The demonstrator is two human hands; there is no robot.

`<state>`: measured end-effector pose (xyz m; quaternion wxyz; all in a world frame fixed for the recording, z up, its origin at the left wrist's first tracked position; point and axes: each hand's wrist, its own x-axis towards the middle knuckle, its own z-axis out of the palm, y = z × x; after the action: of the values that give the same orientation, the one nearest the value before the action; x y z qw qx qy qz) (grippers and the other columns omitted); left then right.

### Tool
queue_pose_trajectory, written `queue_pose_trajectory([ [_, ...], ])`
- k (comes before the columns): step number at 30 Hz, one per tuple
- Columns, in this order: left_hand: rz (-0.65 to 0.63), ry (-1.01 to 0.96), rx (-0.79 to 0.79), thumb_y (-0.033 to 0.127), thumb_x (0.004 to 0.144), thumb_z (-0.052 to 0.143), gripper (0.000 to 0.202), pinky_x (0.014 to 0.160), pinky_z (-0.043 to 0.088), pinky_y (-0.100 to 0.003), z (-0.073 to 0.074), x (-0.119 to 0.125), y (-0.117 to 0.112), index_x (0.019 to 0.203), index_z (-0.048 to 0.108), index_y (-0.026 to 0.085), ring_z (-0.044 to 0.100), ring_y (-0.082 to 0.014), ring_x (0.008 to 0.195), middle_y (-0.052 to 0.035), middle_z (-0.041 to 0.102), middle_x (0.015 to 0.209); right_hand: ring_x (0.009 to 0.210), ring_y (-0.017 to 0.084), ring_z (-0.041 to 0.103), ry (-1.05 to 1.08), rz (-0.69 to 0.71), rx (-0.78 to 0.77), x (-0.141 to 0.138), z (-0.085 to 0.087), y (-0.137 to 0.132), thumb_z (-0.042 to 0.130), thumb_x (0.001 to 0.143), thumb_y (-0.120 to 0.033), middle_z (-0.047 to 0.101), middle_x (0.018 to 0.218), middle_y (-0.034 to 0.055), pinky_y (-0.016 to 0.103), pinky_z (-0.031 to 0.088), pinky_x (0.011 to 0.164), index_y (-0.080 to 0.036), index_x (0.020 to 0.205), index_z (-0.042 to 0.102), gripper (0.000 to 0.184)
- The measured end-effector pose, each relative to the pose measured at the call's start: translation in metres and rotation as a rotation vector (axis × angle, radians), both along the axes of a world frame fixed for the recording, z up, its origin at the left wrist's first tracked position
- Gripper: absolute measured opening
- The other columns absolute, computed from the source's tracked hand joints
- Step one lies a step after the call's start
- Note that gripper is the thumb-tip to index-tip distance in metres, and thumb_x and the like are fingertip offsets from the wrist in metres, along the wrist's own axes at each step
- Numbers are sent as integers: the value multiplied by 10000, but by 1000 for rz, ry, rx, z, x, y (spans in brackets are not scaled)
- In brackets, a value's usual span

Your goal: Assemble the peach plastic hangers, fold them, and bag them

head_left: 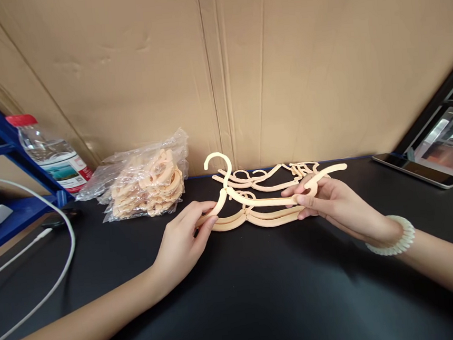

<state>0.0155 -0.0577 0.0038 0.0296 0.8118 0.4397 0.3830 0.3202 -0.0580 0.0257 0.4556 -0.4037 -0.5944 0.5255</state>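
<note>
A peach plastic hanger [253, 201] with an upright hook is held just above the black table [237, 296]. My left hand [183, 242] pinches its left arm near the hook. My right hand [332, 200] grips its right arm, fingers closed round it; a pale bead bracelet [393, 237] is on that wrist. Under the held hanger lies another flat hanger [262, 218]. Several more loose hangers [274, 176] lie behind, against the cardboard wall.
A clear plastic bag of hangers [148, 185] sits at the left back. Further left are a water bottle [53, 156], a blue shelf frame [5, 141] and a white cable [65, 258]. A tablet [420, 170] lies at the right.
</note>
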Motion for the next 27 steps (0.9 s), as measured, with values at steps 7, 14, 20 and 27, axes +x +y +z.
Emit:
queue_pose_trajectory([
  [7, 16, -27, 21, 250, 961, 502, 160, 596, 477, -214, 3, 1, 0, 1067, 606, 191, 594, -127, 716, -23, 615, 923, 754, 149, 541, 135, -70, 24, 17, 15, 8, 719, 832, -383, 595, 854, 33, 256, 523, 586, -239, 841, 740, 146],
  [14, -73, 28, 133, 167, 946, 540, 123, 686, 506, -219, 3, 1, 0, 1044, 614, 181, 608, -122, 755, -19, 577, 898, 677, 137, 618, -169, -47, 153, 80, 27, 40, 823, 724, -365, 693, 733, 29, 262, 511, 636, -197, 829, 726, 221],
  [20, -167, 351, 285, 125, 933, 512, 126, 703, 497, -292, 6, -5, -4, 999, 617, 149, 597, -188, 796, -66, 635, 882, 726, 172, 647, -704, 350, 37, 92, 29, 45, 743, 796, -379, 721, 778, 69, 295, 491, 686, -150, 823, 696, 235],
  [27, -227, 539, 271, 126, 926, 470, 146, 704, 476, -345, 7, -5, -1, 922, 616, 132, 558, -220, 803, -79, 642, 841, 685, 166, 601, -945, 405, 177, 80, 29, 39, 665, 833, -499, 690, 760, 50, 291, 466, 647, -157, 822, 705, 344],
])
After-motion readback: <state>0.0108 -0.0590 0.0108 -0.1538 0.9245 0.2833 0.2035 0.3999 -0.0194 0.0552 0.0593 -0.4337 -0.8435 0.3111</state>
